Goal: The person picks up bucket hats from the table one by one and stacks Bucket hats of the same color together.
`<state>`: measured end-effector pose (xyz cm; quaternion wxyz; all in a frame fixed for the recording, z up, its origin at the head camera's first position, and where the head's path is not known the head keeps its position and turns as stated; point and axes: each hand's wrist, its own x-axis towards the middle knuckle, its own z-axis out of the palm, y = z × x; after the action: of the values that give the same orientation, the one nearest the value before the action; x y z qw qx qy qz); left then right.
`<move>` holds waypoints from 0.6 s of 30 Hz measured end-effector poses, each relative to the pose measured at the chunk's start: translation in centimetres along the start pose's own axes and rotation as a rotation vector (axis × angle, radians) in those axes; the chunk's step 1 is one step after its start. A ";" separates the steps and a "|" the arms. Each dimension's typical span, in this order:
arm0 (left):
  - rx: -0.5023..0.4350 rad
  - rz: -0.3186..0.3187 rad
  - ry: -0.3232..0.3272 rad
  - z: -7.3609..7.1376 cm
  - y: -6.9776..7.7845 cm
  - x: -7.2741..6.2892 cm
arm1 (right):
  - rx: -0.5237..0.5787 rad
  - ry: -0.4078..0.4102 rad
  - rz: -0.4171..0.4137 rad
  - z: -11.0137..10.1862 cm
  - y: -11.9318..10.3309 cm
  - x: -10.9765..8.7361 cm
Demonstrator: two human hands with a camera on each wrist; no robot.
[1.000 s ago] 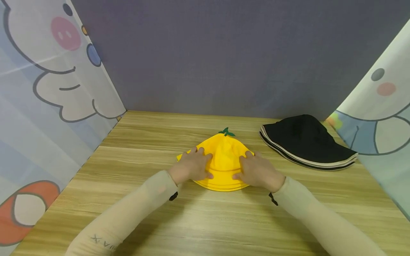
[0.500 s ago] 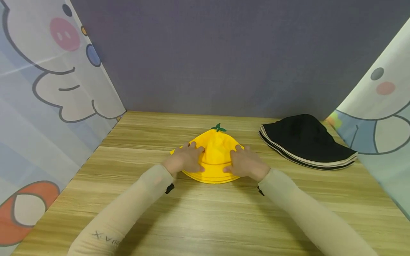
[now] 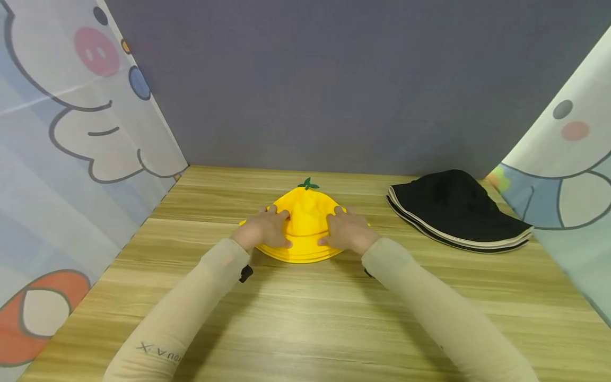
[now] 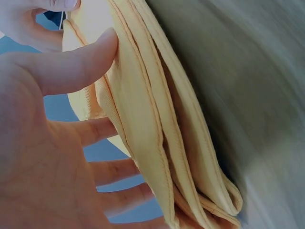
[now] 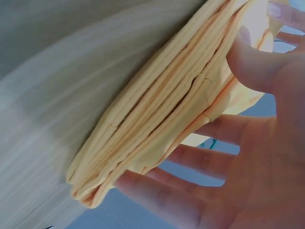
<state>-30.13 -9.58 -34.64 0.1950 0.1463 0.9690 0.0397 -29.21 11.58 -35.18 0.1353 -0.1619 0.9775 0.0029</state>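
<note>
A yellow bucket hat (image 3: 307, 212) with a green leaf tip (image 3: 308, 184) sits at mid-table. Both wrist views show several brim layers (image 4: 155, 100) nested under one another, so it is a stack. On the left side of the brim rests my left hand (image 3: 267, 227), thumb along the front and fingers spread toward the crown. My right hand (image 3: 347, 230) mirrors it on the right side. From close by, the right fingers (image 5: 217, 162) look nearly straight against the upper brim, with the thumb laid on top.
A stack of black bucket hats with pale brim edges (image 3: 458, 212) stands at the back right of the wooden table (image 3: 305, 318). A grey panel (image 3: 305, 90) rises behind, and printed cartoon curtains (image 3: 62, 132) flank both sides.
The yellow hat stack has slid left and slightly away across the table, with both hands moving along on its brim. The black hats have stayed put.
</note>
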 end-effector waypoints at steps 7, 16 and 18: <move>-0.037 -0.039 0.003 -0.2 -1.1 0.3 | 0.049 -0.013 0.007 -0.2 -0.4 1.4; -0.080 -0.066 0.007 -0.5 -2.3 0.8 | 0.057 -0.001 0.005 -0.4 -0.9 2.9; -0.090 -0.078 0.006 -0.5 -2.6 0.8 | 0.059 0.000 0.009 -0.5 -1.1 3.2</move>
<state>-31.75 -11.83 -34.86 0.1997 0.0993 0.9718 0.0763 -31.89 9.56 -35.55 0.1402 -0.1534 0.9778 -0.0252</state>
